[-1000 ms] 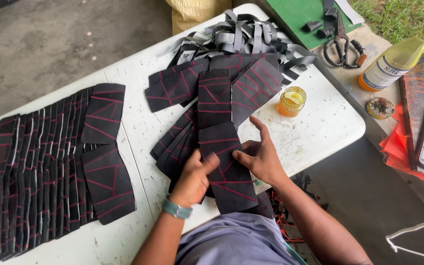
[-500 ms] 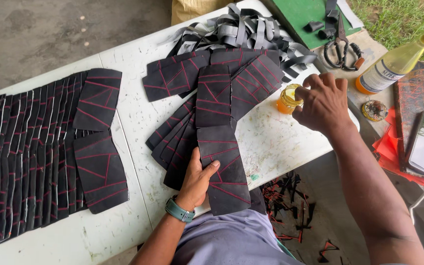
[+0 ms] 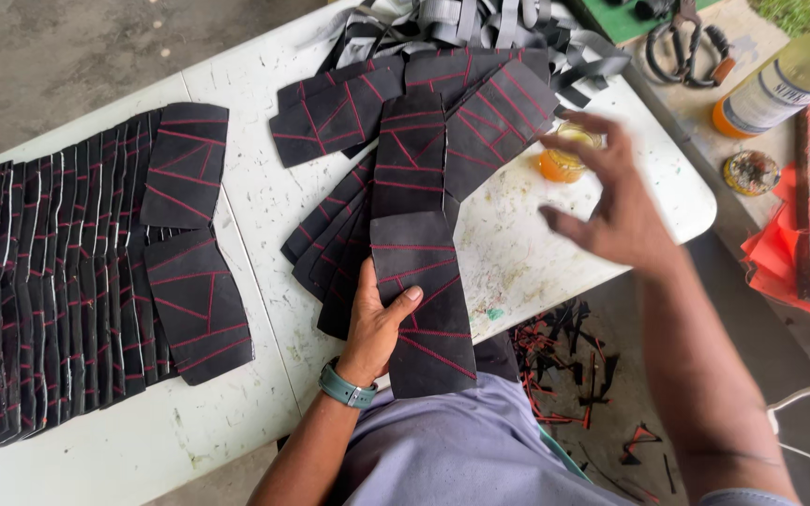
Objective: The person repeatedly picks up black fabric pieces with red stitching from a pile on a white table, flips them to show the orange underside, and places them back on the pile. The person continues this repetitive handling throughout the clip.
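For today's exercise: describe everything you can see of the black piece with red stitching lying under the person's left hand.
The long black panel with red stitched lines looks like rubber or leather, matt and flat. Thin red seams cross it straight and slantwise. It lies lengthwise on the white table, its near end overhanging the edge above the person's lap. The left hand presses its left side, thumb on top. Its far end meets a similar panel.

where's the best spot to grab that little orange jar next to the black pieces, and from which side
Probably by its round side wall, coming from above and from the right. The small orange jar stands upright on the white table, black stitched pieces crowd its left, and the right hand hovers open just to its right.
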